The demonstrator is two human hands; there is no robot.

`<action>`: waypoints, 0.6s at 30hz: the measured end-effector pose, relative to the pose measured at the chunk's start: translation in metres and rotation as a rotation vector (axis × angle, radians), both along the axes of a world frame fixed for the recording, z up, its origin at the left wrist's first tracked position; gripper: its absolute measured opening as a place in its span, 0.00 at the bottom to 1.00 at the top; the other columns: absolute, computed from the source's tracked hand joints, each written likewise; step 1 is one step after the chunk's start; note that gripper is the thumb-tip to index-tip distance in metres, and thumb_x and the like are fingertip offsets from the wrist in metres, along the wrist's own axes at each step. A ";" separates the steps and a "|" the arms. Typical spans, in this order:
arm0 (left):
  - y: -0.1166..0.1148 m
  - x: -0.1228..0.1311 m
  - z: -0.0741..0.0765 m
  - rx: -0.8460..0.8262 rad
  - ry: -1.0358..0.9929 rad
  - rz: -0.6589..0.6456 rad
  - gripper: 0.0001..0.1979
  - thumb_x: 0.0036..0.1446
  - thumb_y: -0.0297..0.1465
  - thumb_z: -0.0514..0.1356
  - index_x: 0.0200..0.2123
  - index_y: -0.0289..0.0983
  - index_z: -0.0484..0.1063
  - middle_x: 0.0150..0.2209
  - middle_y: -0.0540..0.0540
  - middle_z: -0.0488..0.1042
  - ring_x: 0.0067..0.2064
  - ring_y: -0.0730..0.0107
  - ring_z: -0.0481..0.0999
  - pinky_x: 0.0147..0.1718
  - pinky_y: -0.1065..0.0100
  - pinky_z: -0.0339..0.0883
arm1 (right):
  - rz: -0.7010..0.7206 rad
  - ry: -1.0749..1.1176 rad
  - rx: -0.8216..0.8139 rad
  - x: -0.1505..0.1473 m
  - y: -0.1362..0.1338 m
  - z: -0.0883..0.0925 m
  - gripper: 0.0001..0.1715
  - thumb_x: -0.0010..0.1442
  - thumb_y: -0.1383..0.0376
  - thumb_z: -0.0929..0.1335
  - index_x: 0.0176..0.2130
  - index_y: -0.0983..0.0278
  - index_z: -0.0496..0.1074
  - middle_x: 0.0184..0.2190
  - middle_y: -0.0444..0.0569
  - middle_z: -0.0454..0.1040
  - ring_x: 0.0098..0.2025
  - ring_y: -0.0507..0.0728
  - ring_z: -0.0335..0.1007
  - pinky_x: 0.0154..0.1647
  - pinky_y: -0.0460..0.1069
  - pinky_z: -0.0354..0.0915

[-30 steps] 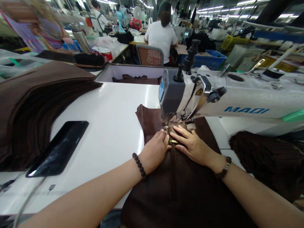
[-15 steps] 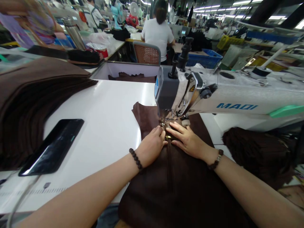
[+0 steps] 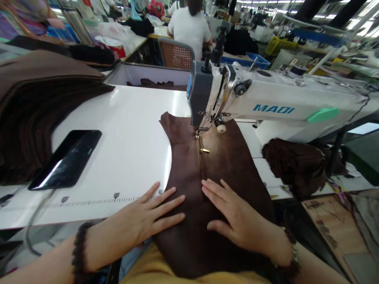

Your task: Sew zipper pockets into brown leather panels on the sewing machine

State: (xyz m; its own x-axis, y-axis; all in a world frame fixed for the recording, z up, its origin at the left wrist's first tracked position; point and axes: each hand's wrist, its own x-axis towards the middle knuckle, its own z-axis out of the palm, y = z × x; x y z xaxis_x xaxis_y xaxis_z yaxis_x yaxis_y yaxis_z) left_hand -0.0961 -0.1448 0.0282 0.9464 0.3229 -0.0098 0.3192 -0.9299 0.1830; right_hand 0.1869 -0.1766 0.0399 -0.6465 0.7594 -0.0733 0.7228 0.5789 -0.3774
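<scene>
A dark brown garment piece [image 3: 186, 157] lies across the white table and hangs over its front edge toward me. Down its middle runs a zipper [image 3: 203, 163] with a gold pull [image 3: 204, 150], its upper end under the presser foot [image 3: 197, 136] of the sewing machine [image 3: 266, 94]. My left hand [image 3: 142, 217] is open, fingers spread, fingertips on the piece's left edge. Flat and open, my right hand [image 3: 233, 215] rests on the brown material, fingertips beside the zipper's lower part.
A tall stack of brown pieces [image 3: 44, 102] stands at the left, near a black phone [image 3: 68, 157] with a cable. Right of the machine lies a bundle of brown material [image 3: 296, 161]. Behind the table are a bin [image 3: 154, 73], a chair [image 3: 177, 55] and a seated person [image 3: 189, 27].
Both hands have drawn back from the presser foot toward me, the left also moving left and spreading its fingers. The zipper pull is now uncovered. The camera view has shifted.
</scene>
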 end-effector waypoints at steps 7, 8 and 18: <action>-0.006 0.019 -0.005 0.046 -0.336 0.024 0.20 0.61 0.22 0.42 0.55 0.34 0.57 0.51 0.41 0.68 0.55 0.65 0.63 0.57 0.56 0.52 | 0.104 0.025 -0.073 -0.005 -0.030 -0.015 0.61 0.47 0.40 0.63 0.63 0.74 0.39 0.63 0.60 0.39 0.65 0.64 0.30 0.62 0.66 0.31; -0.005 0.026 0.002 0.016 -0.414 0.036 0.18 0.61 0.23 0.43 0.53 0.34 0.59 0.49 0.40 0.70 0.53 0.66 0.65 0.56 0.58 0.56 | 0.102 0.034 -0.078 -0.006 -0.031 -0.014 0.61 0.47 0.42 0.64 0.63 0.76 0.37 0.63 0.61 0.39 0.65 0.64 0.29 0.62 0.66 0.31; 0.004 0.075 0.050 0.161 -0.841 0.435 0.10 0.59 0.27 0.53 0.45 0.36 0.64 0.44 0.41 0.68 0.46 0.66 0.69 0.44 0.65 0.67 | -0.540 0.680 -0.274 -0.002 -0.029 -0.011 0.25 0.63 0.56 0.52 0.50 0.60 0.68 0.44 0.47 0.73 0.50 0.58 0.67 0.58 0.60 0.57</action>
State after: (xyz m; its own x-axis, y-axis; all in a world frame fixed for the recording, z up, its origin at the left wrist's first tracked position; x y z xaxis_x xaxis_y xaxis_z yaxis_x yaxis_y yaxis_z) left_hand -0.0212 -0.1407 0.0785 0.4208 0.5854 0.6930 0.4646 -0.7952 0.3897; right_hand 0.1848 -0.2056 0.0284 -0.1779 0.9836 -0.0283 0.4406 0.0539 -0.8961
